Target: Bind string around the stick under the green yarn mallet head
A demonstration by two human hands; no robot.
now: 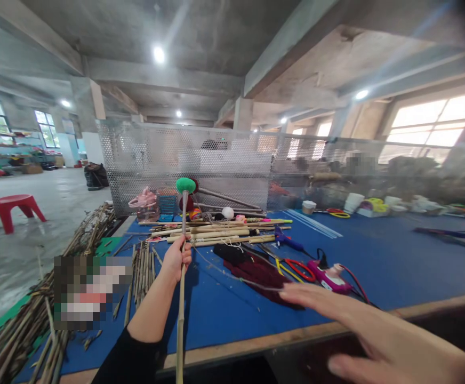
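My left hand (pixel 178 258) is closed around a long bamboo stick (pixel 181 314), held upright over the front of the blue table. A round green head (pixel 186 185) tops the stick, and a pale grey wrap covers the part just below it. From near my left hand a thin strand (pixel 252 284) slants down to the fingertips of my right hand (pixel 360 320). That hand is stretched out palm down, its thumb apart; the strand appears held at the fingers, though the grip itself is hidden. Beneath it lies dark red cloth (pixel 260 274).
Scissors (pixel 300 270), a blue glue gun (pixel 290 241) and a purple tool with a cord (pixel 332 277) lie right of centre. Bamboo sticks (pixel 212 233) lie behind my left hand. Dry twigs (pixel 36 314) are heaped at left. A perforated metal screen (pixel 224 160) stands behind the table.
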